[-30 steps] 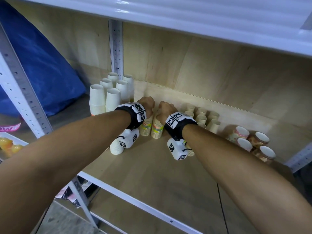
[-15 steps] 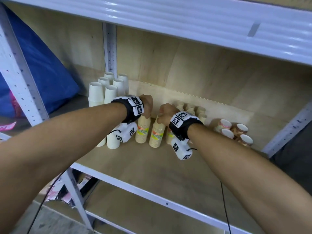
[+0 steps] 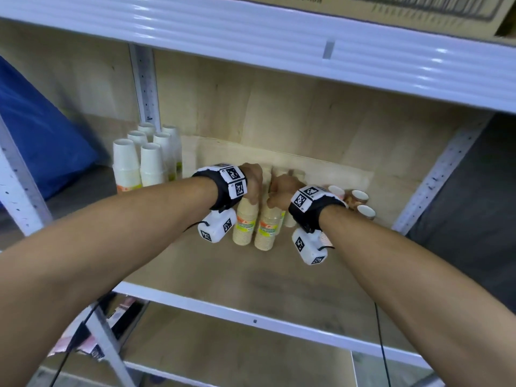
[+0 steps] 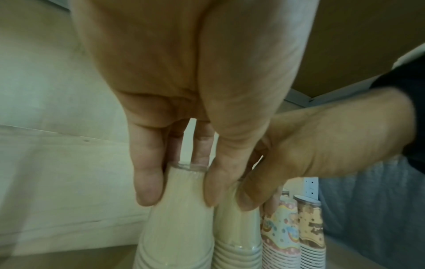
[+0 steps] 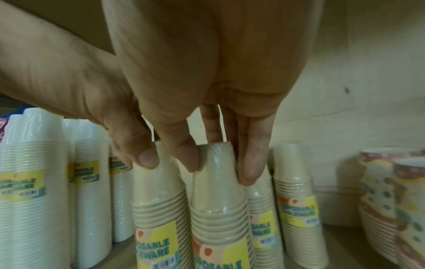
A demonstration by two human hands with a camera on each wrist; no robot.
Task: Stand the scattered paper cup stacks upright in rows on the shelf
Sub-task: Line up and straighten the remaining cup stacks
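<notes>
Two beige wrapped cup stacks stand side by side on the wooden shelf point(image 3: 245, 277). My left hand point(image 3: 252, 185) grips the top of the left beige stack point(image 3: 245, 223), fingers and thumb curled round its tip point(image 4: 179, 191). My right hand point(image 3: 279, 192) pinches the top of the right beige stack point(image 3: 267, 229) in the same way point(image 5: 218, 167). Both stacks point(image 5: 216, 203) are upright and nearly touch. Behind them stand more beige stacks point(image 5: 296, 200), partly hidden by my hands.
Several white stacks point(image 3: 139, 163) stand in rows at the back left by a metal post point(image 3: 145, 88). Patterned stacks point(image 3: 360, 202) stand at the right. The upper shelf point(image 3: 279, 37) hangs low overhead. A white rail point(image 3: 251, 321) edges the front. A blue bag point(image 3: 42, 129) lies at the far left.
Both hands stay on the tops of the same two beige stacks. The head view has drawn back and tilted, so more of the upper shelf shows.
</notes>
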